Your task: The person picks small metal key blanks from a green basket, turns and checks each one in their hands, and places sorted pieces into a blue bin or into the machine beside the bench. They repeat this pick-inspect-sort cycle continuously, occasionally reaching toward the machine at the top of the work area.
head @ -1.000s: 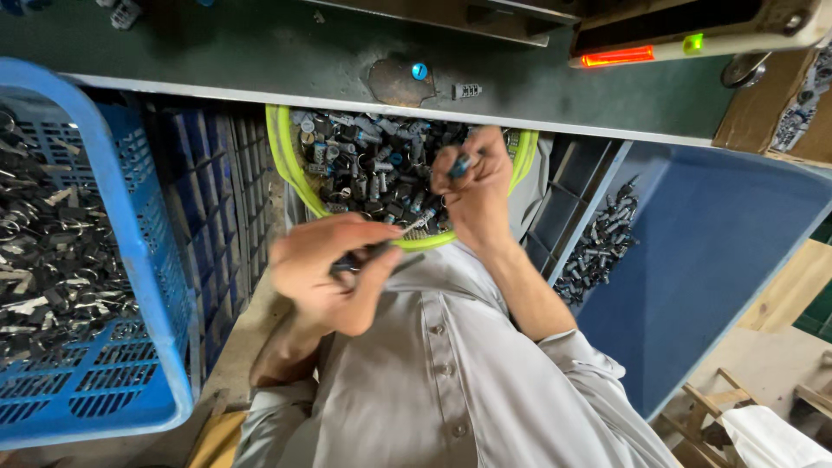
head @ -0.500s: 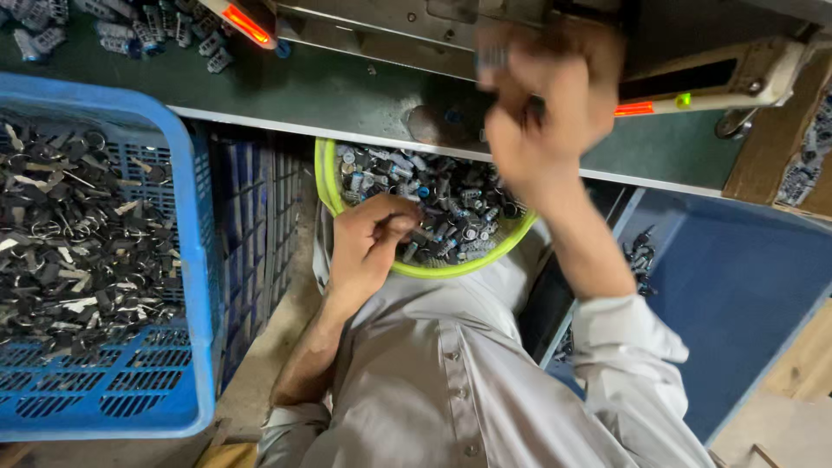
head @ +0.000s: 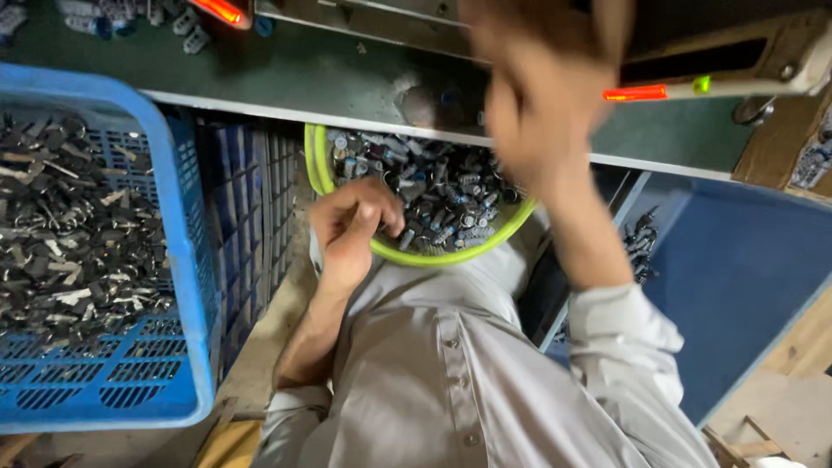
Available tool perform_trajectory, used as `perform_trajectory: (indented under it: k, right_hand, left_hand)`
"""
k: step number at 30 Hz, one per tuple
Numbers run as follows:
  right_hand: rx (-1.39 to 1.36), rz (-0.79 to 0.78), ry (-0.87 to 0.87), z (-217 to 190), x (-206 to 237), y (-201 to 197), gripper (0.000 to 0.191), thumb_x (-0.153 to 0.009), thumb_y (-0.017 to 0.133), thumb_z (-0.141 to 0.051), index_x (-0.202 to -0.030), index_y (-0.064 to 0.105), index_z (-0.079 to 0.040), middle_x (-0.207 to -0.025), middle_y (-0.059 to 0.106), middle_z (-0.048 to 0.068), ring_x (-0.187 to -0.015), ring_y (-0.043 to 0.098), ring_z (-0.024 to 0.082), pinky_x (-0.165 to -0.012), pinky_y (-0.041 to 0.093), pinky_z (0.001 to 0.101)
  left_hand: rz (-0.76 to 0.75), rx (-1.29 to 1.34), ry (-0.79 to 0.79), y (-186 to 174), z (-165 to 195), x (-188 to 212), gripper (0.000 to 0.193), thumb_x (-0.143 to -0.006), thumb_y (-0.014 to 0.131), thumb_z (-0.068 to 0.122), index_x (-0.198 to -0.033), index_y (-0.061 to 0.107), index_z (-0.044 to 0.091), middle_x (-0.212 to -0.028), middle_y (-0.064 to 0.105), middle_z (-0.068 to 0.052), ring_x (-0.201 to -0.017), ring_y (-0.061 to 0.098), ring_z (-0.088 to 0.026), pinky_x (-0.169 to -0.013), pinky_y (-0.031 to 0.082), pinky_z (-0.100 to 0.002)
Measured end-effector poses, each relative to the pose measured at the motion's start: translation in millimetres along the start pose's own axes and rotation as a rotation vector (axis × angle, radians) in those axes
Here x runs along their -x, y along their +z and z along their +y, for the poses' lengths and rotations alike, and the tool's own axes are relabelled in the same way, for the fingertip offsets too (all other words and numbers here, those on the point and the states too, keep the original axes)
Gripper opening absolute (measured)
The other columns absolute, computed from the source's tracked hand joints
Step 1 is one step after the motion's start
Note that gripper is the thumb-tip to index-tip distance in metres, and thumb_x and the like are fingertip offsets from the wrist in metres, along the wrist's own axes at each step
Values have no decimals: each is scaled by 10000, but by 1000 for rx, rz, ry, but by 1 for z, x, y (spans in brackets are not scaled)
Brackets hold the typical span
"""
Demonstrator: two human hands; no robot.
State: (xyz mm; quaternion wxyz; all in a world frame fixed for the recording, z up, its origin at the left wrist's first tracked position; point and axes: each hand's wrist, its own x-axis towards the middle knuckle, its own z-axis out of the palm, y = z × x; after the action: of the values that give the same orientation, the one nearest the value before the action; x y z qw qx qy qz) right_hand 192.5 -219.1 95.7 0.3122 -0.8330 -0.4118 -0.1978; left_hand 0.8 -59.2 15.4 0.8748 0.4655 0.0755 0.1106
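Hands at a yellow-green bowl of small metal parts

The yellow-green bowl (head: 322,169) sat in the person's lap below the green workbench (head: 329,82) edge, heaped with small grey and dark cylindrical parts (head: 451,195), too many and too small to count. The left hand (head: 351,227) rested curled on the bowl's near rim, fingers bent in among the parts; whether it pinched one could not be told. The right hand (head: 537,104) was raised over the bench, blurred, its grip unreadable. One blue crate (head: 186,260) of dark metal pieces stood to the left, cut off by the frame; one blue bin (head: 737,269) lay right.
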Motion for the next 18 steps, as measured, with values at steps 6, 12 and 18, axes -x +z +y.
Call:
perform_trajectory:
  k: [6,12,18]
  right_hand:
    - [-798,-263,479,-47,86,26,280,-906,699,55,-1176,631,29,-1179,700,167,-1064,689,276,-914,564,383]
    - [-1062,150,749,-57,144,55,275,-958,590,212,-1111,538,-11,-1120,697,206,-1006,674,177,-868,554,258]
    - [-1261,156,944,-53,151,49,248,-1002,670,56,-1137,473,-9,-1145,707,223,-1023,694,194,-902,569,282]
  left_hand:
    - [-41,54,-2,4,9,-11,246,-1053,669,191,-937,632,-23,-892,641,-112,-748,585,-152,-690,473,-265]
    - [-26,-211,-49,24,12,-25,175,-925,708,24,-1068,611,-6,-1082,607,-95,-875,588,-135,-775,506,-248]
    - [-31,-807,327,26,16,-22,198,-918,721,-52,-1078,637,30,-974,658,-88,-785,687,-251,-739,556,-298]
